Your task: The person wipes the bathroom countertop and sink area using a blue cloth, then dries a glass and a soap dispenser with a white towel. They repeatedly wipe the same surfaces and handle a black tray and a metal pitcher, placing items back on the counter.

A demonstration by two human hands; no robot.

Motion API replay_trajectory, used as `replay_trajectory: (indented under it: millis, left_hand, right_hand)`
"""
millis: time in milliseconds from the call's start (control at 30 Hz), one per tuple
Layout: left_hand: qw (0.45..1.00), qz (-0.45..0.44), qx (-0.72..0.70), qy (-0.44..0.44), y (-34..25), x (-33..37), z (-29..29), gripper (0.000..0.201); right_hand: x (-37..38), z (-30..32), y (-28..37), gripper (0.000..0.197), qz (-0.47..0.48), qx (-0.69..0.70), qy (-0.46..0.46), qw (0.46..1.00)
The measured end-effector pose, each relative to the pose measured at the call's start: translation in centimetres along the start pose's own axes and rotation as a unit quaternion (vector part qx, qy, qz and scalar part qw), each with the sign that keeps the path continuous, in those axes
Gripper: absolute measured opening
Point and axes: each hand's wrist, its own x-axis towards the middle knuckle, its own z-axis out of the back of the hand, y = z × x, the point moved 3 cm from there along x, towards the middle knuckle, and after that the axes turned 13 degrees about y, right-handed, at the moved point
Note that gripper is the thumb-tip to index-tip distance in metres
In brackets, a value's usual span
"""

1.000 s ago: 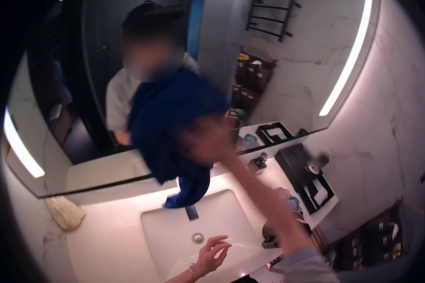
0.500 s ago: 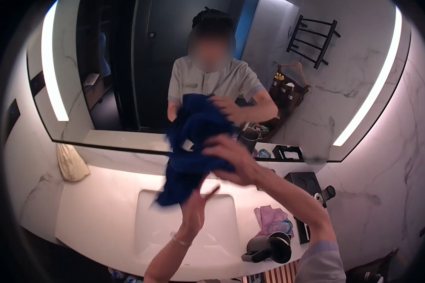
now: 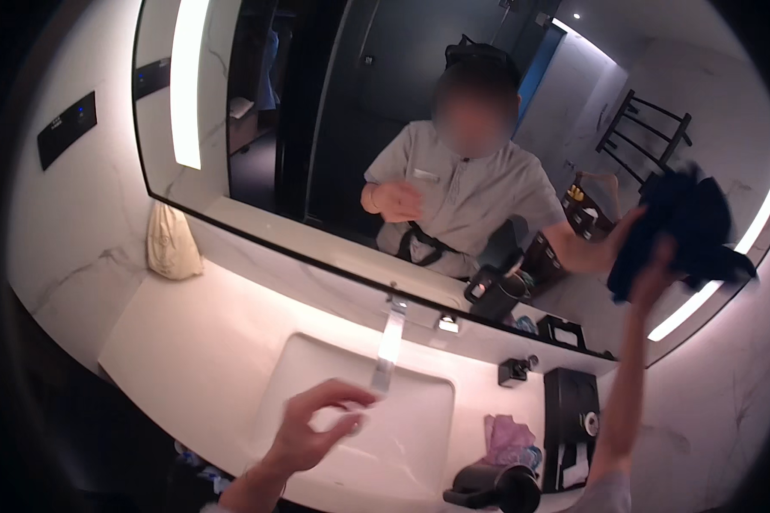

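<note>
My right hand (image 3: 656,269) is raised at the right side of the wall mirror (image 3: 334,192), with its fingers on a bunched dark blue cloth (image 3: 683,224). The cloth lies over part of the mirror's right light strip and appears to touch the glass. Over the white sink (image 3: 402,453), my left hand (image 3: 312,427) holds nothing, its fingers curved and the thumb apart from them. Its fingertips are close to the end of the metal faucet (image 3: 390,342); whether they touch it I cannot tell.
A black kettle (image 3: 500,489) stands at the counter's front right, beside a crumpled purple cloth (image 3: 506,434). A black tray (image 3: 571,398) and a small black box (image 3: 513,372) are farther back. A beige drawstring bag (image 3: 173,244) hangs at the left wall.
The blue cloth went from between both hands, in front of the mirror's middle, to the right side in my right hand. My left hand came off it and lowered over the sink. The view shifted.
</note>
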Motion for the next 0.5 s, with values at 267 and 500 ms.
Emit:
replay_trajectory:
  millis: [267, 500]
  left_hand:
    - [0.768, -0.130, 0.408, -0.476, -1.2, -7.0, 22.6, 0.062]
    - [0.386, 0.229, 0.769, -0.456, -5.5, -38.4, 54.6, 0.055]
  right_hand:
    - [-21.9, -19.7, 21.4, 0.066, 0.475, 0.033, 0.380, 0.793]
    - [-17.1, -21.2, 27.8, 0.052, 0.346, -0.035, 0.367, 0.863]
